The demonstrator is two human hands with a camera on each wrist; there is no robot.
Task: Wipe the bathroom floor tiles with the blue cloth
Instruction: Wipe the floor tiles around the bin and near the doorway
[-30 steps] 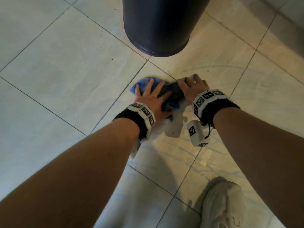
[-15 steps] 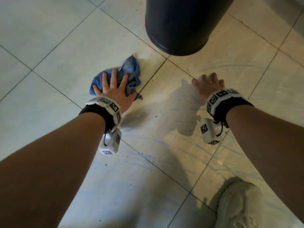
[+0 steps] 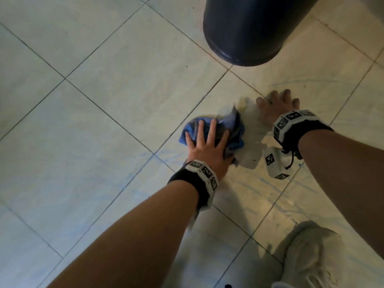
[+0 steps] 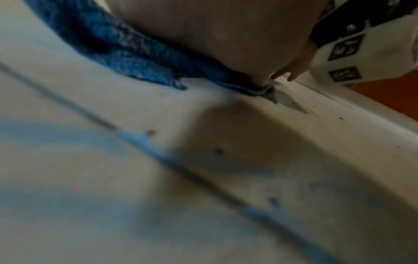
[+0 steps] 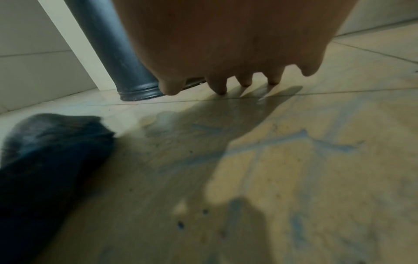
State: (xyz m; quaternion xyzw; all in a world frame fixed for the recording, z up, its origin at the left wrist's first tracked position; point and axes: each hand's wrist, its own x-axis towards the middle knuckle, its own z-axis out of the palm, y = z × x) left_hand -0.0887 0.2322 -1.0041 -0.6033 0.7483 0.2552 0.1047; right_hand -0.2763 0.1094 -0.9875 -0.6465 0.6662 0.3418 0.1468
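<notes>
The blue cloth (image 3: 234,129) lies crumpled on the pale floor tiles (image 3: 128,96), near where several grout lines cross. My left hand (image 3: 207,142) lies flat on top of it with the fingers spread and straight, pressing it down. In the left wrist view the blue cloth (image 4: 135,53) bulges out from under the palm. My right hand (image 3: 274,107) rests flat on the bare tile just right of the cloth, fingers straight, holding nothing. In the right wrist view the cloth (image 5: 49,151) is a dark heap at the left, apart from the fingertips (image 5: 219,87).
A dark round bin (image 3: 249,28) stands on the floor just beyond the hands. Faint blue streaks (image 3: 268,183) and a wet patch mark the tiles near my right wrist. My pale shoe (image 3: 307,258) is at the bottom right. Open tiled floor stretches to the left.
My left hand has swept the cloth back to the right, from the left tile to beside my right hand. The right hand has stayed planted on the floor.
</notes>
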